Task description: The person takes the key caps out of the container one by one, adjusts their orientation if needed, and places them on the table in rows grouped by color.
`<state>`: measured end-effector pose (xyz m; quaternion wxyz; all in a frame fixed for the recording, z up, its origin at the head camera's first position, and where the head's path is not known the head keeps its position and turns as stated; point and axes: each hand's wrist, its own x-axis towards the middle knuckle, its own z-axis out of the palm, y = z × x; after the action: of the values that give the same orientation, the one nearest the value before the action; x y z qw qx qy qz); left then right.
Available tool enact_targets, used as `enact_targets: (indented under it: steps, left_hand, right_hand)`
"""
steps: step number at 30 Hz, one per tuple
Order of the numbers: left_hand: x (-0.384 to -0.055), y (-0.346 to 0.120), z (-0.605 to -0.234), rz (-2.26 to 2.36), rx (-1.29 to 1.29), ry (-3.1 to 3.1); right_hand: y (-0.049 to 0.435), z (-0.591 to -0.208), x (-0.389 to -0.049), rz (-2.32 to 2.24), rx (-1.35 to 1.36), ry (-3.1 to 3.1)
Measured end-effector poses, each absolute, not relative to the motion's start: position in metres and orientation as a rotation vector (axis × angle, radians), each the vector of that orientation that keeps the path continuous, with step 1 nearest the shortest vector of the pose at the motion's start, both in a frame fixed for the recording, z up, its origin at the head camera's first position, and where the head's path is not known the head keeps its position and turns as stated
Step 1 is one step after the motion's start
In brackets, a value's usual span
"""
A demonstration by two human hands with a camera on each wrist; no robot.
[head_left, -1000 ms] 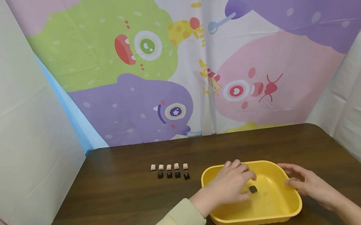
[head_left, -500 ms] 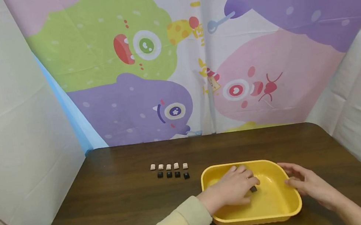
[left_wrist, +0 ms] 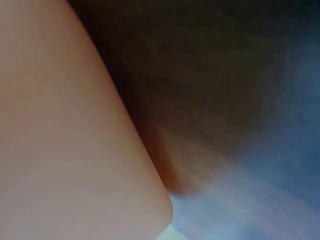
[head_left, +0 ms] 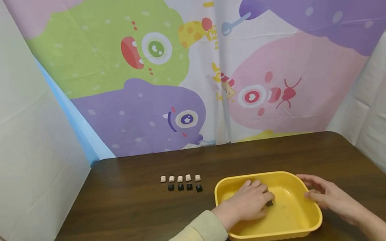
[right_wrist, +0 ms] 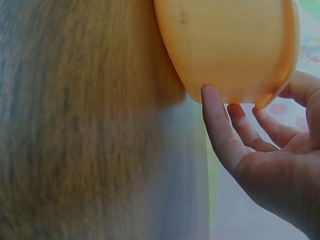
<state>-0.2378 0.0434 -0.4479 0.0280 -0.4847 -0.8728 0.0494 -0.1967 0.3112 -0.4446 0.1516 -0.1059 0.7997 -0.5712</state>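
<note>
In the head view, a yellow plastic basin (head_left: 297,220) stands on the dark wooden table. My left hand (head_left: 247,202) reaches down inside it, index finger and thumb pinching a small black keycap (head_left: 269,203) that is partly covered by the fingers. The left wrist view shows mostly blurred skin, so that hand's fingertips are hidden there. On the right side, my right hand (head_left: 330,198) holds the basin's edge. Its thumb lies over the rim, while the fingers (right_wrist: 220,127) touch the outer wall, as the right wrist view shows.
Left of the basin lie two rows of keycaps: several white keycaps (head_left: 180,179) behind, several black keycaps (head_left: 180,187) in front. A cartoon-print curtain (head_left: 163,108) hangs behind the table (head_left: 125,215), with pale cloth at both sides.
My left hand has lowered further into the basin and its fingers have closed on the black keycap, which has shifted slightly left. The right hand and basin stay put.
</note>
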Motion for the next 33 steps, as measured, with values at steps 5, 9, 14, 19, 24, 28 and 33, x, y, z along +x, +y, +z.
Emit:
enact_targets:
  steps: [5,9,14,19,24,28,33]
  left_hand:
    - [-0.241,0.045,-0.451,0.155,-1.473,-2.676]
    - [-0.240,0.044,-0.450,0.165,-1.465,-2.675]
    - [-0.239,0.042,-0.447,0.179,-1.461,-2.666]
    - [-0.238,0.040,-0.444,0.188,-1.447,-2.639]
    - [-0.237,0.037,-0.440,0.200,-1.448,-2.626]
    - [-0.233,0.034,-0.434,0.215,-1.436,-2.623]
    - [-0.230,0.029,-0.425,0.231,-1.405,-2.636]
  right_hand:
    - [0.312,-0.444,-0.197,-1.634,-0.302,2.295]
    - [0.312,-0.445,-0.197,-1.637,-0.306,2.296]
    - [0.311,-0.445,-0.197,-1.631,-0.286,2.305]
    - [0.311,-0.444,-0.197,-1.626,-0.271,2.314]
    - [0.311,-0.443,-0.196,-1.623,-0.280,2.310]
    - [0.311,-0.443,-0.195,-1.626,-0.286,2.304]
    - [0.311,-0.443,-0.196,-1.636,-0.295,2.294]
